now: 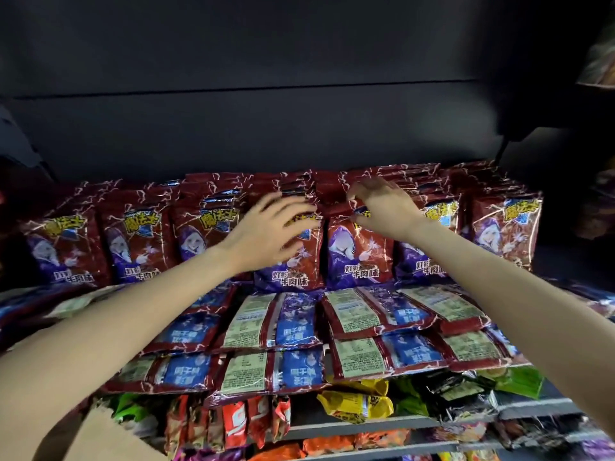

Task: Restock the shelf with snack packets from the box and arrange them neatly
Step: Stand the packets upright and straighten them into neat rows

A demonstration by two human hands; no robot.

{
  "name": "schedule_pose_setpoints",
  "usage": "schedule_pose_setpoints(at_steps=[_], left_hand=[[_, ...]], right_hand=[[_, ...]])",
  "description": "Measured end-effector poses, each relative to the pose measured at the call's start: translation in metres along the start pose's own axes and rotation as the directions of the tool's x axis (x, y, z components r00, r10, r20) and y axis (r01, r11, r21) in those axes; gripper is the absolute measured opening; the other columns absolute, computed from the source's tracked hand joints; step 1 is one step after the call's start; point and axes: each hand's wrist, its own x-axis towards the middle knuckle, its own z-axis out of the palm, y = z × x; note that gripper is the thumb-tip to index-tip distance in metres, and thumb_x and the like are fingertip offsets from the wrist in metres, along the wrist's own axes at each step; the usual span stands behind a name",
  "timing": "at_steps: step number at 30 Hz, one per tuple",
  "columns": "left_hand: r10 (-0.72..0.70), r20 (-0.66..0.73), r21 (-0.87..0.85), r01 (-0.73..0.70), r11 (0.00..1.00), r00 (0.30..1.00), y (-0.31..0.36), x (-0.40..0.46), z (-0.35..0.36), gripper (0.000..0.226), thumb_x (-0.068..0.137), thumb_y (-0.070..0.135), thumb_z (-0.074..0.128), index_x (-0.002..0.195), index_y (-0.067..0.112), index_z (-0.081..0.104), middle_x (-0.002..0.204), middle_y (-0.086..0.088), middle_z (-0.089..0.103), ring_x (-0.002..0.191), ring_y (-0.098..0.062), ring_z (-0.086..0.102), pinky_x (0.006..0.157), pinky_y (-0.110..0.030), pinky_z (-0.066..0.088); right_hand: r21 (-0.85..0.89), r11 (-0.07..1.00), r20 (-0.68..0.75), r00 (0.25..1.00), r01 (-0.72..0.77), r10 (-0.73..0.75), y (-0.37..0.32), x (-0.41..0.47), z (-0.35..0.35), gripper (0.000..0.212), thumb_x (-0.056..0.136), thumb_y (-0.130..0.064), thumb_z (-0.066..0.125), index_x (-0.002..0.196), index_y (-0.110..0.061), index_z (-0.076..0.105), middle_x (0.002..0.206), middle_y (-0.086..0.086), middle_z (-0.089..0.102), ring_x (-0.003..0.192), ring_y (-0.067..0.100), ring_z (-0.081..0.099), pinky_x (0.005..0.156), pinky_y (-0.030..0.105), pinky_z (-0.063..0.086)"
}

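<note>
Shelf back panel [253, 128]: dark, matte, flat, filling the upper half of the head view.

Upright snack packets [136, 241]: a row of glossy dark-red foil pouches standing on the shelf against the back panel, rectangular, crinkled, with white lightning streaks, a purple-hooded figure and yellow lettering. Long axis vertical, printed fronts facing the camera, top seals up. Several ranks deep; upper edges of the rear ranks show behind the front ones.

Flat snack packets [273, 317]: same pouches lying in front of the upright row, back sides up, showing pale green text panels and blue patches. They overlap in shingled rows; long axis runs roughly left to right, tilted slightly. Foil reflective, wrinkled.

Lower shelf [366, 424]: grey metal edge, carrying mixed packets in red, orange, yellow, green and black film.

Cardboard box [109, 437]: brown matte flap at the lower left corner, only partly visible.

Left hand [266, 234]: forearm bare, reaching in from lower left. Fingers spread and nearly straight over the front of an upright packet near the row's centre; blurred, so contact cannot be confirmed. Grip released, holding nothing.

Right hand [382, 207]: forearm bare, reaching in from lower right. Fingers curled down on the top edge of an upright packet [359, 254] just right of centre, thumb under; grip appears to pinch that packet's upper seal. Some motion blur.
</note>
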Motion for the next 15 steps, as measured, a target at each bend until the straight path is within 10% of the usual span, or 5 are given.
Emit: schedule_pose_setpoints(at_steps=[7,11,15], left_hand=[[-0.067,0.46,0.134,0.006,0.991,0.885,-0.001,-0.015,0.024,0.118,0.06,0.089,0.046,0.141,0.043,-0.027,0.147,0.0,-0.042,0.135,-0.034,-0.036,0.102,-0.075,-0.007],[-0.098,0.507,0.14,0.031,0.99,0.856,0.003,-0.016,0.024,0.126,0.06,0.083,0.057,0.137,0.042,-0.034,0.143,0.0,-0.048,0.132,-0.035,-0.04,0.1,-0.076,-0.007],[-0.129,0.477,0.137,0.071,0.988,0.869,0.005,-0.018,0.024,0.125,0.061,0.083,0.056,0.137,0.042,-0.034,0.143,0.0,-0.047,0.131,-0.035,-0.04,0.102,-0.075,-0.005]], right_hand=[[-0.351,0.894,-0.137,0.929,0.278,-0.342,-0.005,-0.019,0.009,0.047,0.074,-0.016,0.066,0.12,-0.019,0.057,0.137,0.015,0.048,0.126,0.037,0.043,0.103,0.055,0.035],[-0.432,0.823,-0.024,0.908,0.368,-0.419,0.003,-0.029,0.021,0.081,0.071,-0.039,0.077,0.14,-0.015,0.042,0.151,0.009,0.035,0.138,0.03,0.033,0.108,0.051,0.033],[-0.543,0.762,0.21,0.935,0.354,-0.285,0.01,-0.032,0.034,0.115,0.074,-0.069,0.057,0.148,-0.013,-0.01,0.157,0.007,-0.013,0.145,0.029,-0.01,0.116,0.056,0.007]])
